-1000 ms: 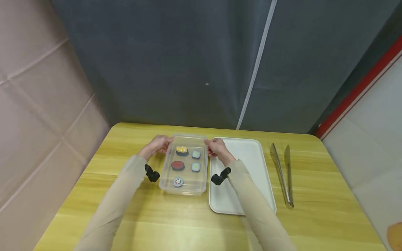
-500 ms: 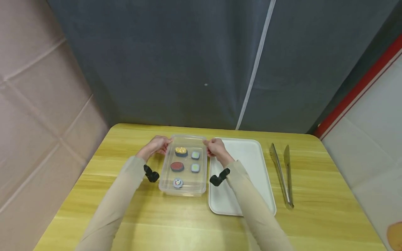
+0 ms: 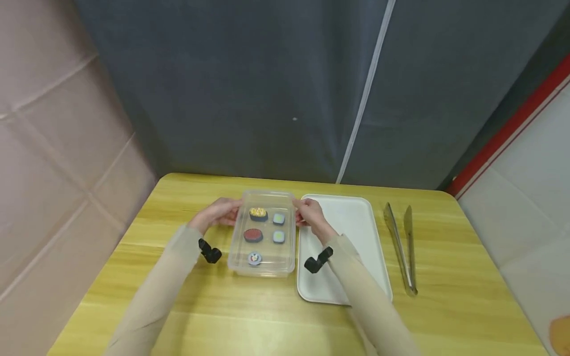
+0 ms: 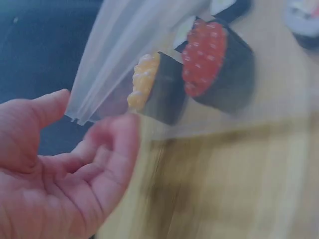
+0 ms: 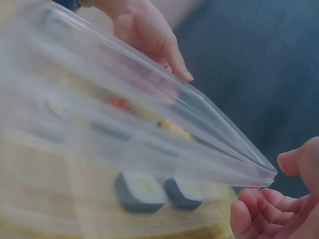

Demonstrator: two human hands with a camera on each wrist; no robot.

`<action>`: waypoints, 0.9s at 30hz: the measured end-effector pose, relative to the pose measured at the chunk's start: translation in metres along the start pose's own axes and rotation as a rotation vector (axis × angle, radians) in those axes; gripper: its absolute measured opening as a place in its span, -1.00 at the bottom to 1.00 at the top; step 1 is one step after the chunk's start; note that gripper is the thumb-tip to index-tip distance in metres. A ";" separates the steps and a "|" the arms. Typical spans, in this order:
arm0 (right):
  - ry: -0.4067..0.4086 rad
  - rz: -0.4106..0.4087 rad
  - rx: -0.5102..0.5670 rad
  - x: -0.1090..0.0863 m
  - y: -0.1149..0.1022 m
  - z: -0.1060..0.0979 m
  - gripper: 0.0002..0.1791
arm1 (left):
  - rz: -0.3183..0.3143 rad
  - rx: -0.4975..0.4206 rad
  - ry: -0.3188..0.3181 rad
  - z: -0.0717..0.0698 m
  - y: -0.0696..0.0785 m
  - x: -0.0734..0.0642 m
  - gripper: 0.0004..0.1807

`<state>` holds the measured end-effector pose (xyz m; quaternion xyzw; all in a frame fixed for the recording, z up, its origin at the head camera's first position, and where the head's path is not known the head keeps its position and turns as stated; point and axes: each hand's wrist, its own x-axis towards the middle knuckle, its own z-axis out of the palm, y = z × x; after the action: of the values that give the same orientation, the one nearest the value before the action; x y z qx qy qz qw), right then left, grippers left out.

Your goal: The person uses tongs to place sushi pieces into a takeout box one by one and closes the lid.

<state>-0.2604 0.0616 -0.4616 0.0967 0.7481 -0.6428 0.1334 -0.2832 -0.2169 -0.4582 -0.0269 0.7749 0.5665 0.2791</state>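
Observation:
A clear plastic food container (image 3: 264,249) with its lid (image 5: 144,64) on top stands on the table. Through the plastic I see a sushi piece with yellow topping (image 3: 258,213), one with red roe (image 3: 253,235), two small green-centred rolls (image 3: 278,237) and a round roll (image 3: 255,258). My left hand (image 3: 220,211) is at the container's far left corner, its thumb (image 4: 55,105) against the lid's edge and its other fingers loosely bent below. At the far right corner is my right hand (image 3: 310,213), with a small gap between its thumb (image 5: 294,162) and the lid.
A white tray (image 3: 336,222) lies right of the container, partly under my right forearm. Metal tongs (image 3: 403,252) lie farther right on the wooden table (image 3: 231,316). Behind the table hangs a dark curtain (image 3: 245,99).
Both hands have loosened from the lid's far corners and drawn slightly outward. The container has stayed in place, while the head view has shifted a little.

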 end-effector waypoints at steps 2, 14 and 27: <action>-0.029 0.004 -0.025 -0.014 0.004 -0.005 -0.67 | 0.017 0.046 -0.056 0.001 -0.006 -0.013 -0.45; -0.356 -0.068 -0.279 -0.093 0.040 -0.016 -0.54 | 0.113 0.008 -0.353 0.025 -0.051 -0.092 -0.64; -0.330 -0.072 -0.061 -0.098 0.047 -0.002 -0.69 | 0.174 -0.115 -0.282 0.037 -0.064 -0.095 -0.67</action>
<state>-0.1531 0.0737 -0.4739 -0.0409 0.7383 -0.6311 0.2343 -0.1651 -0.2323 -0.4767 0.1041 0.6939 0.6299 0.3332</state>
